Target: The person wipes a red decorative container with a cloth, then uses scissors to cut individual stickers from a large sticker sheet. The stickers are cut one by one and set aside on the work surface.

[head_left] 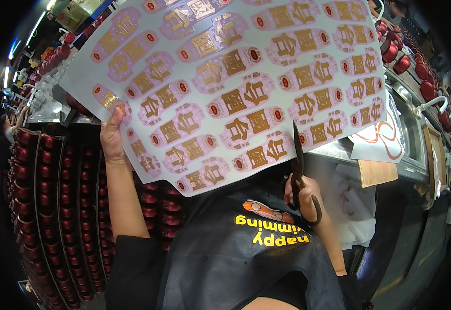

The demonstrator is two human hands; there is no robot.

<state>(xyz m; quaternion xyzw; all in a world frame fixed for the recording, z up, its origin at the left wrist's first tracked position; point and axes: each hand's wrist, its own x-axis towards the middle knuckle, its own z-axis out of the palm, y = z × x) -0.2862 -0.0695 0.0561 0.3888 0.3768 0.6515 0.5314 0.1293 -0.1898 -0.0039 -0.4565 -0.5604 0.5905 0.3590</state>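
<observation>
A large white sheet (220, 116) printed with rows of pink and gold labels is held up in front of me. My left hand (113, 135) pinches it near its left edge. Dark scissors (299, 170) are in my right hand (305, 195), fingers through the handle loops. Their blades point up and reach the sheet's lower edge, between two printed labels. Whether the blades are parted or cutting into the sheet I cannot tell. The sheet's top runs out of view.
Racks of dark red round items (55, 196) stand at left. More red items (402, 64) line the right side, near a metal sink (409, 129). A paper with red loops (385, 137) lies over a wooden board (378, 173). White plastic sheeting (352, 206) hangs below.
</observation>
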